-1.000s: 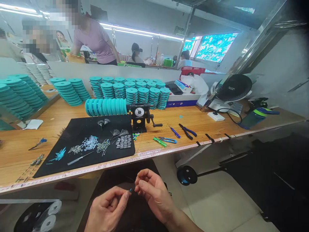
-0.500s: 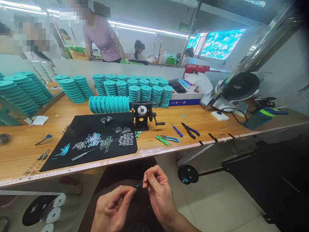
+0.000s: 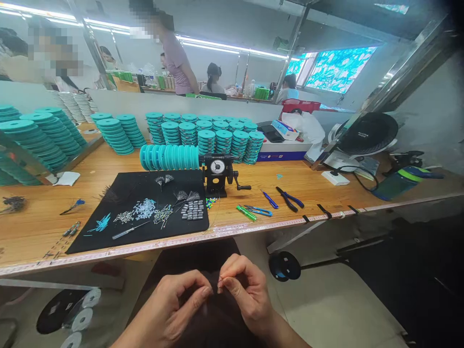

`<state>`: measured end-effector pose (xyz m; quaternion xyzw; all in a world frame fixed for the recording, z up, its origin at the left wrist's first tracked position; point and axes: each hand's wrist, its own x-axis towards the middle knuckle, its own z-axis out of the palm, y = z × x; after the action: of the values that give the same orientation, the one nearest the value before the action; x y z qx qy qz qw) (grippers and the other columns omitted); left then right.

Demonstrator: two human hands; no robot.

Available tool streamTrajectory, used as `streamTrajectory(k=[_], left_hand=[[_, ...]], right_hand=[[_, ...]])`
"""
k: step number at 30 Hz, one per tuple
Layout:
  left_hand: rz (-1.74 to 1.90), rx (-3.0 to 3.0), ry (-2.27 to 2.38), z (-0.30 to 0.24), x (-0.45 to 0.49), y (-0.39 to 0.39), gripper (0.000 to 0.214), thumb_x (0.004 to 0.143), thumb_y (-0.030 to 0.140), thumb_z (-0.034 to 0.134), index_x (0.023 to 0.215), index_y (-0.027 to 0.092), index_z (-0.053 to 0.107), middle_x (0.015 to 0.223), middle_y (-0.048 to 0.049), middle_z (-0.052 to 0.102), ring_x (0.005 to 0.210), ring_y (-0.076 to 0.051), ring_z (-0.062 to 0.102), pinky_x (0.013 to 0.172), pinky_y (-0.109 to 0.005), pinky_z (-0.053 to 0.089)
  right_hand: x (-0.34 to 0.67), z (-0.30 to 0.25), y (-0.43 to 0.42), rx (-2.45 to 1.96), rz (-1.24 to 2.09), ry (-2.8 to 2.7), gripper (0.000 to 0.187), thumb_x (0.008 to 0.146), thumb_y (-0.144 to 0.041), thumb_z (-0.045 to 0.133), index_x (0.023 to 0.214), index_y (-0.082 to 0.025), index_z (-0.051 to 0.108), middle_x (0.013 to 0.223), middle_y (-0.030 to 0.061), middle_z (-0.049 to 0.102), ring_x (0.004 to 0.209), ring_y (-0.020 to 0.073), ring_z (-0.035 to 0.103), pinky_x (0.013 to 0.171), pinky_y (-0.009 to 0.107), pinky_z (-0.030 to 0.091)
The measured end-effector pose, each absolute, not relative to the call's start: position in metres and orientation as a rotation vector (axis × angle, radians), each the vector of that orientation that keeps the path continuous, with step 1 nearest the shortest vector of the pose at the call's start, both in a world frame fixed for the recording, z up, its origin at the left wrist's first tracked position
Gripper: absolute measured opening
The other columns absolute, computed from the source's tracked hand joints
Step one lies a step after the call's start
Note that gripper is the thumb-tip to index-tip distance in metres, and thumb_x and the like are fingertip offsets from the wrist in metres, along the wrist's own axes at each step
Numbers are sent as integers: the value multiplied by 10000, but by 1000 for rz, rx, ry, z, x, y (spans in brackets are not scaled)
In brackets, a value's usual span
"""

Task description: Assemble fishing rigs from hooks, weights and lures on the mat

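Note:
Just past the table's front edge, both hands are held close together above my dark lap. My left hand (image 3: 183, 302) is closed in a pinch of thumb and forefinger; what lies between the tips is too small to make out. Facing it, my right hand (image 3: 248, 290) pinches what looks like a thin line, barely visible at its fingertips. A small gap separates the two hands' fingertips. Beyond them a black mat (image 3: 126, 186) carries grey cylindrical sinkers (image 3: 193, 210), clear beads (image 3: 144, 209), small metal parts (image 3: 123, 217), blue thin tubes (image 3: 102, 222) and a fine tool (image 3: 126, 231).
A hand-cranked winder (image 3: 218, 169) holds a row of teal spools (image 3: 170, 157). More teal spools (image 3: 206, 140) stand stacked behind. Pliers (image 3: 289, 199), blue snips (image 3: 259, 210), a green tool (image 3: 246, 212) and a blue pen-like tool (image 3: 269, 198) lie to the right. Co-workers are beyond the partition.
My hands have come closer together, the left moving slightly right. The blue tip at my left fingertips no longer shows. The view has shifted, and a co-worker beyond has turned and moved right.

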<state>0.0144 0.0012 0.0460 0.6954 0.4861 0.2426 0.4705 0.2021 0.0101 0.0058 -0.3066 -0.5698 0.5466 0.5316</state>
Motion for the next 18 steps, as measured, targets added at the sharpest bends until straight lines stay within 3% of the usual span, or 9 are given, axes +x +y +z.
streamTrajectory(k=[8, 12, 16, 18], left_hand=[[840, 1715, 1468, 16, 15, -7, 314, 927, 415, 481, 730, 206, 607, 592, 29, 544, 542, -127, 506, 513, -178, 405], [951, 1801, 1493, 9, 16, -8, 236, 911, 368, 525, 766, 219, 637, 621, 35, 612, 531, -122, 554, 518, -164, 428], [897, 1860, 1422, 6, 19, -7, 187, 910, 332, 543, 808, 219, 651, 678, 27, 672, 571, -121, 608, 565, -161, 452], [877, 1824, 1412, 6, 22, -7, 204, 907, 349, 547, 802, 214, 657, 676, 19, 667, 567, -123, 590, 558, -172, 442]], right_hand=[[228, 3, 42, -929, 1140, -770, 194, 876, -322, 682, 760, -202, 583, 702, -34, 553, 563, 87, 458, 527, 213, 350], [225, -11, 31, -1109, 1276, -993, 228, 859, -366, 698, 764, -178, 613, 661, -20, 578, 561, 95, 486, 529, 215, 367], [206, -15, 11, -1059, 1451, -1177, 212, 862, -379, 690, 916, -177, 658, 735, 9, 630, 634, 130, 555, 594, 247, 429], [200, -13, 8, -1045, 1439, -1223, 207, 890, -381, 655, 887, -174, 662, 738, 13, 628, 657, 139, 563, 631, 264, 445]])
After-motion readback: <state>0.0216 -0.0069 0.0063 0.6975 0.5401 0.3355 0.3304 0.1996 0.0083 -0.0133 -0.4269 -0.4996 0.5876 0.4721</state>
